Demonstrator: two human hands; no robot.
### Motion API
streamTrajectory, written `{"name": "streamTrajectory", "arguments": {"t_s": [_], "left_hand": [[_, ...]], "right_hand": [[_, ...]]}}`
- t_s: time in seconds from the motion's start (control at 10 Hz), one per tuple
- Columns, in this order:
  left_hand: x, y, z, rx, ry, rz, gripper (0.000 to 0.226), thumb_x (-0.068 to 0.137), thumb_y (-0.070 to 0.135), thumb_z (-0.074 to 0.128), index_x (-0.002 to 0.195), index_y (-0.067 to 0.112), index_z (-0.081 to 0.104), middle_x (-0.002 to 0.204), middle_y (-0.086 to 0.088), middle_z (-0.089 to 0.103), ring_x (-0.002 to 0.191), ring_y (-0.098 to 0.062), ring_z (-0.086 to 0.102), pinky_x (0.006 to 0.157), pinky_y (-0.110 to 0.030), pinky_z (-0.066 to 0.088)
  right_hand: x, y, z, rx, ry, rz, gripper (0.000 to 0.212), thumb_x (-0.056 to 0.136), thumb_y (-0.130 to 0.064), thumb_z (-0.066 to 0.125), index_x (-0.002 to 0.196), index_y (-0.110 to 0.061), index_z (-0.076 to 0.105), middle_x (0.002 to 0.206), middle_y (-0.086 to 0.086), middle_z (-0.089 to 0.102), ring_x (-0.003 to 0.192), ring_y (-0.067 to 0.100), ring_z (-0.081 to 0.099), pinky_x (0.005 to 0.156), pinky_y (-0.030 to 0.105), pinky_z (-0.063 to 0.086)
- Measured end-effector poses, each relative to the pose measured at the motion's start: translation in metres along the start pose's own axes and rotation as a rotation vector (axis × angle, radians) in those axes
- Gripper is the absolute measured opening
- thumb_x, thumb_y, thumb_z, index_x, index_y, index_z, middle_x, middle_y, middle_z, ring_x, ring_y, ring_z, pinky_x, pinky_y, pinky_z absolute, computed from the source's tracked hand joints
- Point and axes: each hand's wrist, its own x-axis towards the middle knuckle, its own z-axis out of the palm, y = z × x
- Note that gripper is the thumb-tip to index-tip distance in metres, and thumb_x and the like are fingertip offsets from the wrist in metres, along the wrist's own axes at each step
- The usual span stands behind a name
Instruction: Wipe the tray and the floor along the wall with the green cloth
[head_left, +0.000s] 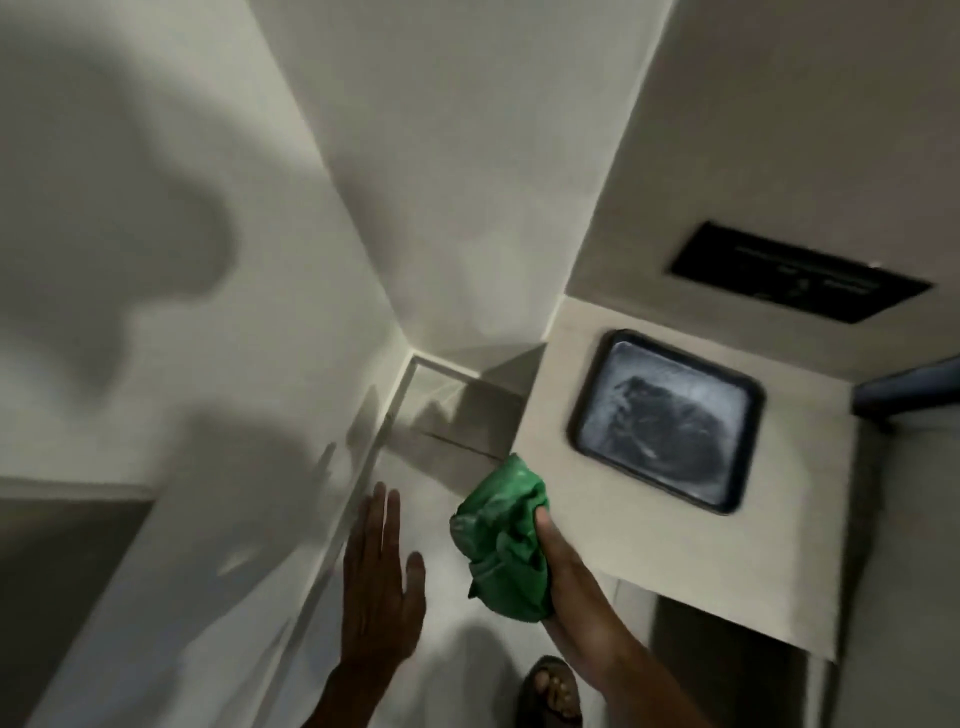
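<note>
Right hand (563, 577) grips green cloth (501, 540) beside dusty tray (667, 418).

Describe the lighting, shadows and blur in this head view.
Head view: dim, greyish light; large soft shadows fall across the left wall and into the floor corner. Motion blur smears the dark tray and the black plaque, whose text is unreadable. Wide-angle distortion makes the walls lean. The green cloth in the right hand and the open left hand are fairly sharp.
</note>
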Motion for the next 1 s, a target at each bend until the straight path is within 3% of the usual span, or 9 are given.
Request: {"name": "streamTrajectory", "arguments": {"t_s": [0.1, 0.2, 0.3, 0.4, 0.5, 0.6, 0.7, 0.8, 1.0], "left_hand": [[0.022, 0.063, 0.008, -0.006, -0.042, 0.068, 0.077, 0.102, 0.029, 0.041, 0.176, 0.015, 0.024, 0.188, 0.000, 0.016, 0.175, -0.019, 0.013, 0.137, -0.052, 0.024], [0.043, 0.114, 0.021, -0.009, -0.087, 0.202, 0.076, 0.102, 0.026, 0.042, 0.174, 0.010, 0.028, 0.186, -0.008, 0.022, 0.174, -0.022, 0.016, 0.135, -0.059, 0.029], [0.064, 0.156, 0.040, -0.013, -0.164, 0.278, 0.079, 0.098, 0.026, 0.042, 0.173, 0.004, 0.028, 0.185, -0.014, 0.022, 0.173, -0.031, 0.019, 0.136, -0.063, 0.028], [0.082, 0.172, 0.063, 0.011, -0.226, 0.354, 0.079, 0.102, 0.029, 0.043, 0.174, 0.004, 0.024, 0.186, -0.015, 0.018, 0.174, -0.033, 0.015, 0.135, -0.066, 0.027], [0.098, 0.166, 0.090, 0.025, -0.275, 0.426, 0.085, 0.098, 0.028, 0.047, 0.174, 0.002, 0.019, 0.187, -0.016, 0.013, 0.175, -0.032, 0.010, 0.137, -0.066, 0.024], [0.103, 0.137, 0.113, 0.129, -0.322, 0.464, 0.095, 0.094, 0.030, 0.055, 0.175, 0.003, 0.013, 0.187, -0.014, 0.008, 0.175, -0.031, 0.005, 0.137, -0.065, 0.023], [0.105, 0.104, 0.126, 0.286, -0.322, 0.518, 0.103, 0.097, 0.045, 0.060, 0.177, 0.007, 0.008, 0.188, -0.011, 0.001, 0.176, -0.029, 0.002, 0.142, -0.056, 0.013], [0.106, 0.092, 0.137, 0.339, -0.308, 0.533, 0.105, 0.098, 0.052, 0.060, 0.177, 0.008, 0.007, 0.189, -0.010, -0.001, 0.176, -0.029, 0.002, 0.143, -0.050, 0.005], [0.105, 0.109, 0.121, 0.255, -0.337, 0.521, 0.096, 0.104, 0.048, 0.051, 0.177, 0.008, 0.003, 0.188, -0.011, -0.005, 0.176, -0.030, -0.001, 0.140, -0.061, 0.013]], "right_hand": [[-0.036, -0.055, -0.031, 0.082, 0.172, -0.099, 0.057, 0.108, -0.065, 0.043, 0.141, -0.029, 0.072, 0.141, 0.012, 0.077, 0.127, 0.034, 0.076, 0.093, 0.046, 0.068], [-0.070, -0.104, -0.066, 0.083, 0.322, -0.230, 0.059, 0.103, -0.077, 0.045, 0.145, -0.041, 0.067, 0.144, 0.002, 0.076, 0.132, 0.028, 0.074, 0.108, 0.056, 0.061], [-0.087, -0.143, -0.099, -0.037, 0.524, -0.394, 0.039, 0.103, -0.076, 0.045, 0.131, -0.059, 0.067, 0.130, -0.020, 0.079, 0.125, 0.007, 0.074, 0.110, 0.041, 0.059], [-0.075, -0.168, -0.113, -0.199, 0.732, -0.544, 0.029, 0.113, -0.056, 0.041, 0.125, -0.046, 0.066, 0.119, -0.012, 0.079, 0.114, 0.007, 0.075, 0.098, 0.035, 0.064], [-0.029, -0.168, -0.121, -0.496, 0.860, -0.574, 0.046, 0.116, -0.049, 0.037, 0.147, -0.024, 0.060, 0.140, 0.008, 0.070, 0.133, 0.023, 0.067, 0.108, 0.043, 0.058], [0.029, -0.143, -0.117, -0.976, 0.733, -0.305, 0.064, 0.114, -0.058, 0.030, 0.173, -0.032, 0.025, 0.185, 0.010, 0.016, 0.170, 0.034, 0.018, 0.136, 0.060, 0.024], [0.062, -0.104, -0.109, -1.181, 0.646, -0.121, 0.069, 0.114, -0.062, 0.025, 0.174, -0.039, 0.002, 0.185, 0.009, -0.015, 0.172, 0.035, -0.009, 0.138, 0.059, 0.012], [0.071, -0.088, -0.107, -1.197, 0.741, -0.140, 0.065, 0.116, -0.056, 0.028, 0.175, -0.037, 0.007, 0.186, 0.010, -0.011, 0.172, 0.035, -0.006, 0.136, 0.056, 0.014], [0.039, -0.116, -0.116, -0.923, 0.672, -0.220, 0.062, 0.115, -0.050, 0.042, 0.173, -0.037, 0.024, 0.186, 0.004, 0.008, 0.171, 0.035, 0.009, 0.135, 0.058, 0.021]]}}
